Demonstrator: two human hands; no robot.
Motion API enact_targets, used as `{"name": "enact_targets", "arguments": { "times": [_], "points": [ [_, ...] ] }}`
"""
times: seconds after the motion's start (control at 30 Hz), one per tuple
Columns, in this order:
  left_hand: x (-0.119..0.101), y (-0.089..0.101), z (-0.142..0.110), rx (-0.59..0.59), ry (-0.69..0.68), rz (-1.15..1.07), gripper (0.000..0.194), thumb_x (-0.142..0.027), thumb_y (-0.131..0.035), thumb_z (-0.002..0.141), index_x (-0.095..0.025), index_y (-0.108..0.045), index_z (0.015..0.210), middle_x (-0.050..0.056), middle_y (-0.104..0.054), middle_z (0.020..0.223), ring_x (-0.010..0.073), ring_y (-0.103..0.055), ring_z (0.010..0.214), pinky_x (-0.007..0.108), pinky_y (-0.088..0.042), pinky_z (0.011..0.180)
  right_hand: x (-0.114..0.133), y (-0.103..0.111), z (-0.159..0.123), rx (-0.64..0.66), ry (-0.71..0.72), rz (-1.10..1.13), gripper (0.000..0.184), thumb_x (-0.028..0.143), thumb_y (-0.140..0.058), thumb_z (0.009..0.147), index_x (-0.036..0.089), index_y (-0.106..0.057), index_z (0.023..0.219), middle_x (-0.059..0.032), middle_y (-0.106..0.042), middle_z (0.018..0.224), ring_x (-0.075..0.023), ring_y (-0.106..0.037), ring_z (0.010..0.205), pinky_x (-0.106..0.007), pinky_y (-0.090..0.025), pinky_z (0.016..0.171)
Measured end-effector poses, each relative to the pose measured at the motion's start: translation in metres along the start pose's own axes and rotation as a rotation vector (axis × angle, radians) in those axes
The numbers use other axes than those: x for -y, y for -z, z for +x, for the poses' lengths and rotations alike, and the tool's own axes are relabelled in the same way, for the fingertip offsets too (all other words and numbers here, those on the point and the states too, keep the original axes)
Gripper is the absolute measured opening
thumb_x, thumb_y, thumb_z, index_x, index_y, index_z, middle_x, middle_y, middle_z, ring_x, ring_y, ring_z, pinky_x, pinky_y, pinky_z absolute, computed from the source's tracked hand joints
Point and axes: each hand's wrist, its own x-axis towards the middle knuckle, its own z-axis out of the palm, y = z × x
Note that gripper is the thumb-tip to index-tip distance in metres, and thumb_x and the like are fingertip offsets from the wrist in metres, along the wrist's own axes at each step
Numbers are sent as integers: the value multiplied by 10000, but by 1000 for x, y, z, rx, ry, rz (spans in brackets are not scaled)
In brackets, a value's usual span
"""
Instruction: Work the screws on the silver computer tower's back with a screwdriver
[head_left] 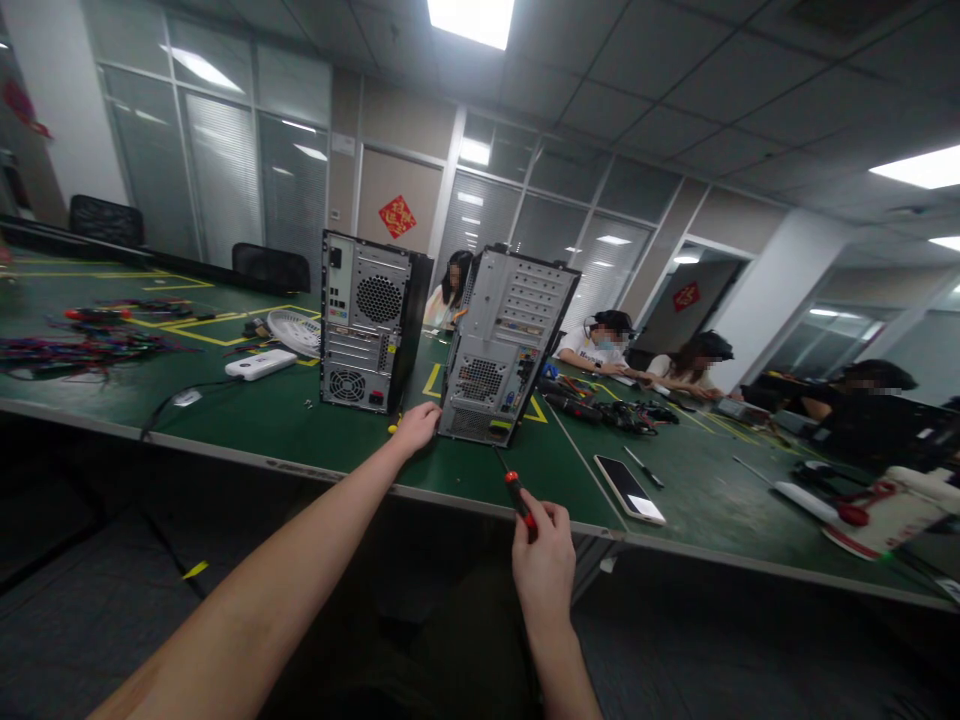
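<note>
With bare left forearm (pixel 300 550) outstretched, rests left hand (pixel 418 428) against the nearer computer tower (pixel 499 335), upright on the green table (pixel 247 425), seemingly for steadiness, any pinch hidden, and closes right hand (pixel 546 545) around the screwdriver (pixel 517 490), shaft angled toward tower base for control.

Bare left forearm (pixel 300 560): extended forward, slanting inward | bare left hand (pixel 416 430): farther out, knuckles bent, fingertips unclear | bare right forearm (pixel 564 660): steeply raised, nearer the body | bare right hand (pixel 546 540): lower, thumb and fingers curled in a closed grip
</note>
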Motion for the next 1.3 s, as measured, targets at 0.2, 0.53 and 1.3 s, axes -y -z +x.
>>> {"name": "enact_targets", "arguments": {
  "times": [0.2,0.53,1.3],
  "points": [
    [-1,-1,1,-16,-17,43,282,-311,-473,945,-220,-736,901,48,-757,941,210,-687,938,285,-507,828,0,-1,1,-7,-33,55,389,324,-492,965,176,-721,1244,-130,-666,1105,-242,-681,891,-366,-555,827],
    [-1,-1,0,-15,-2,14,278,-325,-479,945,-234,-739,908,45,-760,930,213,-691,940,289,-510,833,8,5,6,172,-330,143,526,591,-462,986,149,-724,1097,-63,-714,632,-247,-715,595,-289,-469,595],
    [1,-2,2,-22,-29,33,280,-312,-473,940,-217,-732,889,46,-762,943,211,-678,933,281,-494,824,7,5,6,143,-305,169,541,576,-505,945,125,-719,1155,-123,-756,813,-277,-728,735,-342,-534,715]
  ]
}}
